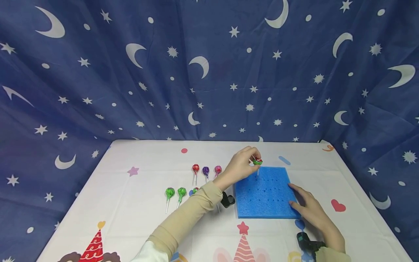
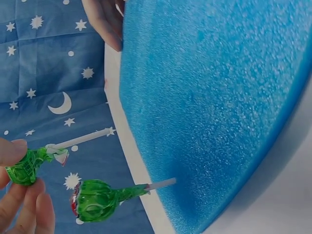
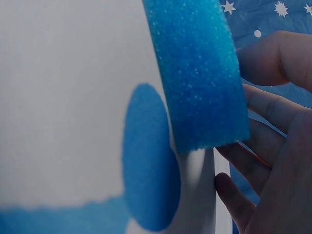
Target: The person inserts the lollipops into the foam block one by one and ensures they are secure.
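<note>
My left hand point(image 1: 243, 164) is over the far left corner of a blue foam board point(image 1: 263, 209) dotted with small holes. In the left wrist view its fingertips pinch the head of a green-wrapped lollipop point(image 2: 24, 168), whose white stick is clear of the foam. Beside it, a second green lollipop point(image 2: 95, 200) has its stick end at the foam. In the head view one green and red lollipop head point(image 1: 258, 161) shows by the left fingertips. My right hand point(image 1: 311, 209) rests against the board's right edge, fingers extended; the right wrist view shows them touching the foam side point(image 3: 204, 87).
Left of the board, lollipops lie on the white patterned tablecloth: red point(image 1: 195, 168), purple point(image 1: 205, 170) and pink point(image 1: 218, 169) behind, green ones point(image 1: 170, 193) in front, partly hidden by the left forearm. A blue curtain point(image 1: 222, 72) with moons and stars hangs behind the table.
</note>
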`<state>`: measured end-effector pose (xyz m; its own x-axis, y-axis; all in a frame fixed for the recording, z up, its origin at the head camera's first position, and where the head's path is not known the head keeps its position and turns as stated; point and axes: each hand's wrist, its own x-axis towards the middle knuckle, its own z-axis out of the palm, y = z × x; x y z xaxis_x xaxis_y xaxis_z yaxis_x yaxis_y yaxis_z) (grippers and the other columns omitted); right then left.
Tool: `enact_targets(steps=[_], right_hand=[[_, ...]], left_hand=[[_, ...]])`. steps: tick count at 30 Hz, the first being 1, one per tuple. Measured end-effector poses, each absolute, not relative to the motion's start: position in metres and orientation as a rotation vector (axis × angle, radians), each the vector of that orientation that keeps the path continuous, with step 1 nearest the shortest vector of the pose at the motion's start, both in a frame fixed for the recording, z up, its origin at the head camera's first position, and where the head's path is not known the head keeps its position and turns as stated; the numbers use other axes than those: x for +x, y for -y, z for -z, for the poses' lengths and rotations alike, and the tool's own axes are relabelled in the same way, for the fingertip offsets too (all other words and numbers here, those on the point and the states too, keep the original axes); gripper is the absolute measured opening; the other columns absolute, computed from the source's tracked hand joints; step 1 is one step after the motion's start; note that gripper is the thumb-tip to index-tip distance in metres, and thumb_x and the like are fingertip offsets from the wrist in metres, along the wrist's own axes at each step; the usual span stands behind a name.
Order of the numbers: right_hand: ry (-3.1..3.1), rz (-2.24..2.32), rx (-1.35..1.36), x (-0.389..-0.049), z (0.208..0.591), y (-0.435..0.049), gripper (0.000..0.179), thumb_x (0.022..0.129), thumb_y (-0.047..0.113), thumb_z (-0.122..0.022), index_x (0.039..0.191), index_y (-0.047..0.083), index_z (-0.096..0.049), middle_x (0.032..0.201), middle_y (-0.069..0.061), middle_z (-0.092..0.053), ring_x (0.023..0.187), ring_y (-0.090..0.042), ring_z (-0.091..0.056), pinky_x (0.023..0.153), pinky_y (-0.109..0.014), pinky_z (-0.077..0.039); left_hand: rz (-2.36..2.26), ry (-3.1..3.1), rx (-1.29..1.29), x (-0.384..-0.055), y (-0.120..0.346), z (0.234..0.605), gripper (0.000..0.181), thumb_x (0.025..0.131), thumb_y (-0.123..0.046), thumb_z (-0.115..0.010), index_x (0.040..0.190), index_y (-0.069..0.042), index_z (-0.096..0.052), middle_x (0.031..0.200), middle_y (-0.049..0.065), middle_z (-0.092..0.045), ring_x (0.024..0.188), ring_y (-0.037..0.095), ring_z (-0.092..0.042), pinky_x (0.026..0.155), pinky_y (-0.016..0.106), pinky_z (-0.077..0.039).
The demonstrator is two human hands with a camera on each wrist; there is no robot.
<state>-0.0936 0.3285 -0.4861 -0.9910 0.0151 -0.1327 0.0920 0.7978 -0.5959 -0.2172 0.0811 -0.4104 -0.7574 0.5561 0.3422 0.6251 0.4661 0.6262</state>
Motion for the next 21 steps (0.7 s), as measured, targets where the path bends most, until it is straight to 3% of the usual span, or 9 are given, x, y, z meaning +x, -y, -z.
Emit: enact_targets(steps=[21], right_hand=[[-2.875, 0.962, 0.078, -0.094, 0.487, -0.329, 0.065, 0.093, 0.028, -0.058, 0.149, 0.009, -0.031, 0.151, -0.030, -0.029, 0.134, -0.059, -0.024, 0.098, -0.077, -0.023]], left_hand=[[1.012, 2.687, -1.070, -0.229, -0.090, 0.427, 0.018, 0.084, -0.016, -0.072, 0.097, -0.015, -0.059, 0.098, -0.003, -0.061, 0.091, 0.008, -0.061, 0.075, 0.014, -0.046]])
